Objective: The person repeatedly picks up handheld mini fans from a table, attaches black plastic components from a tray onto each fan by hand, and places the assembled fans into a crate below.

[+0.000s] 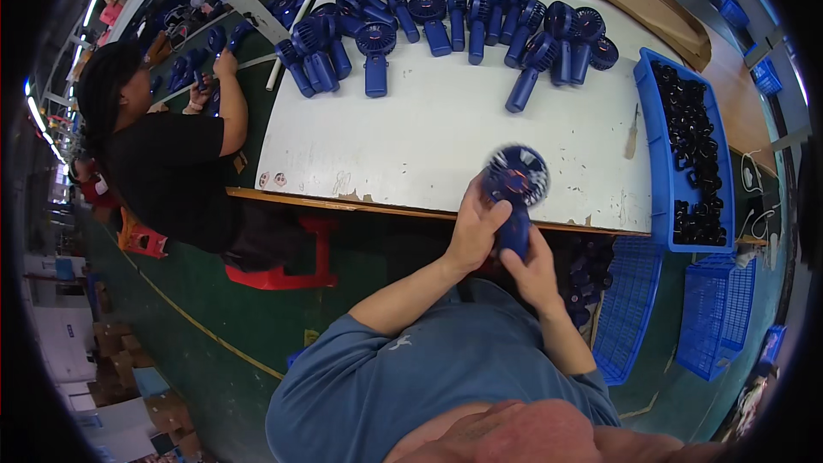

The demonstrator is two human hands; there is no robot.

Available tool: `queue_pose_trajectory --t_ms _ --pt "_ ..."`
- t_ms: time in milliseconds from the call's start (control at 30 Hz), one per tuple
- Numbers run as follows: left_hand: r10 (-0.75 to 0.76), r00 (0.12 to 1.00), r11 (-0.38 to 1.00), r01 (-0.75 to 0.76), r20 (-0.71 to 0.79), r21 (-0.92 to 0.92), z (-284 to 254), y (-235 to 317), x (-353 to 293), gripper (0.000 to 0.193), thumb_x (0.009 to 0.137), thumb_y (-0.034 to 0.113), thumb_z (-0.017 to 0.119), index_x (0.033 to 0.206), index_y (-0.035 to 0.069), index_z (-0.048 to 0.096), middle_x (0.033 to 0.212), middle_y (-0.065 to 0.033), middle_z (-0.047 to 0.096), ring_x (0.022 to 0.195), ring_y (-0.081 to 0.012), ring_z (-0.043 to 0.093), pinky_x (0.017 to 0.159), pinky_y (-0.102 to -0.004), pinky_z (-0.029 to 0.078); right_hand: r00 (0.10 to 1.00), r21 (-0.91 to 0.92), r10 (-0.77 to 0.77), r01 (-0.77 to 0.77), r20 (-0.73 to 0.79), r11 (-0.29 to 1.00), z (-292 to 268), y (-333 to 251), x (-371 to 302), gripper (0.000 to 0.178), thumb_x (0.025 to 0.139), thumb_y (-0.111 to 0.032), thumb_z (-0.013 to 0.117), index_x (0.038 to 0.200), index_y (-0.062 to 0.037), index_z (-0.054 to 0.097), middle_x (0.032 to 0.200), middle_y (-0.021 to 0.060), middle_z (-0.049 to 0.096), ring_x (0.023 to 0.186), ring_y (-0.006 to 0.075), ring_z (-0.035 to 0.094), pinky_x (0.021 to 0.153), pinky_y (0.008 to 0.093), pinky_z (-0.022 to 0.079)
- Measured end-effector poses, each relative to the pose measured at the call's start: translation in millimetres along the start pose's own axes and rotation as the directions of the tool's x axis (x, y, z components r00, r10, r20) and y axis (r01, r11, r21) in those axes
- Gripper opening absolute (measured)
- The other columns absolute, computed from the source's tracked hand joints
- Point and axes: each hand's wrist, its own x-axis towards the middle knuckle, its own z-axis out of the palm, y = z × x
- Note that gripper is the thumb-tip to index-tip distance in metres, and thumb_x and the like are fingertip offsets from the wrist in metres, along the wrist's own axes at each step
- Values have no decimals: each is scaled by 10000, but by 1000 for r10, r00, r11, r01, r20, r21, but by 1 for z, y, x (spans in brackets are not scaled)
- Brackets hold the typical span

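Observation:
A dark blue handheld fan (517,177) is held between my two hands at the front edge of the white table (377,146). My left hand (477,225) is closed around the fan just below its round head, thumb lying across the front. Lower down, the fingers of my right hand (533,267) grip the handle. The blades look smeared, as if spinning. Many more blue handheld fans (375,56) lie heaped along the far side of the table, one fan (531,69) a little nearer to me than the others.
A blue tray (660,154) of small black parts stands at the right edge. A screwdriver-like tool (633,133) lies beside it. An open cardboard box (639,0) is at the back right. Blue baskets (716,317) stand below right. A co-worker (163,137) sits at left handling similar fans.

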Motion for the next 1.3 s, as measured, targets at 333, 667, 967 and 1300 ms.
queue_pose_trajectory --t_ms 333,667,967,1300 --pt "-558 714 698 679 422 -227 -6 28 35 697 964 580 570 1363 11 516 1253 -229 623 1267 -307 564 1047 -494 475 915 -821 -268 393 302 415 6 -59 29 364 885 -300 717 1041 1 584 905 229 639 803 442 656 710 485 541" --pt "-436 758 822 555 486 -127 10 39 8 397 841 43 739 1208 31 589 979 -137 614 991 -302 637 736 -438 632 869 -964 -417 -236 -267 124 -291 -163 131 256 838 -158 669 1029 12 664 1009 250 703 941 412 688 825 463 551" --pt "-462 837 884 463 294 69 -16 49 4 418 870 40 716 1237 -1 518 961 -158 628 893 -241 660 527 -303 602 838 -785 -342 -154 -425 600 -290 -163 136 577 783 6 679 1346 35 560 845 91 646 754 159 630 711 303 530" --pt "-431 897 903 428 96 43 2 40 9 396 914 68 702 1264 11 525 1063 -109 619 859 -189 674 525 -272 572 944 -524 -311 319 106 789 -2 -83 39 415 919 58 607 1327 -17 588 1121 123 602 937 200 650 807 316 557"
